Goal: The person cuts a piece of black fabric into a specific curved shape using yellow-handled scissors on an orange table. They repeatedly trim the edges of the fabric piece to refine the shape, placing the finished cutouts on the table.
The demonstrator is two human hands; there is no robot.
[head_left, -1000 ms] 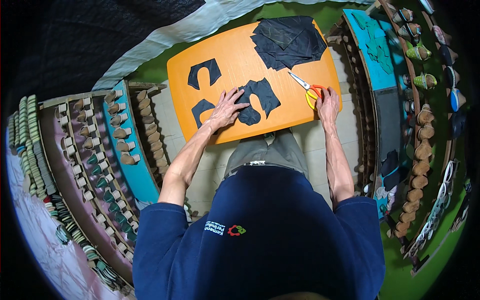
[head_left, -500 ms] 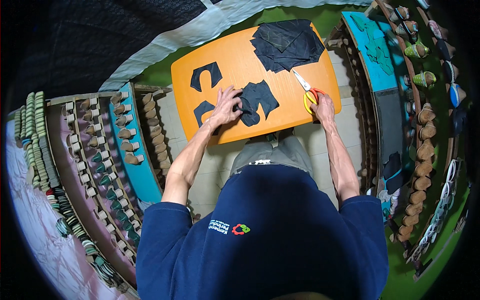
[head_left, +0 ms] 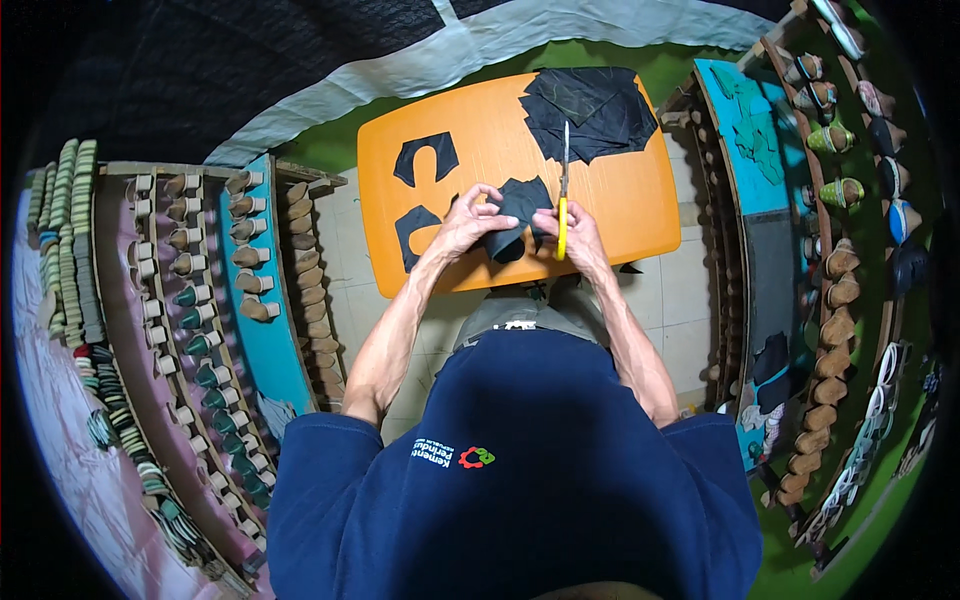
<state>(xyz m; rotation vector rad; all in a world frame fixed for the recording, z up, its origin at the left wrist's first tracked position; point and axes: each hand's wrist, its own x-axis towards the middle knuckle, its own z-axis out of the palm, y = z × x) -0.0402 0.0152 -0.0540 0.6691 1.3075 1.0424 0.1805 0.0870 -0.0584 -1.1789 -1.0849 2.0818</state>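
My left hand (head_left: 470,222) grips a black cloth piece (head_left: 522,200) by its left side, the thumb on top. At the cloth's right edge is my right hand (head_left: 577,238), closed on scissors (head_left: 563,215) with yellow handles. Their blades point away from me and look closed, seen edge-on. Part of the cloth is hidden by my fingers. Left of it on the orange table (head_left: 490,120) lie a U-shaped black cutout (head_left: 446,150) and a second black cutout (head_left: 405,232), nearer to me. A pile of black cloth (head_left: 590,105) covers the far right corner.
Racks with shoe lasts (head_left: 205,340) stand on the left, beside stacked striped soles (head_left: 68,210). To the right, a blue shelf (head_left: 720,85) carries green scraps (head_left: 752,130). Beyond it, a rack holds shoes (head_left: 830,138) and brown lasts (head_left: 832,360).
My right hand has come left with the scissors, from the table's right side to the cloth. The scissors' blades have swung to point away. The cloth piece is now lifted between both hands.
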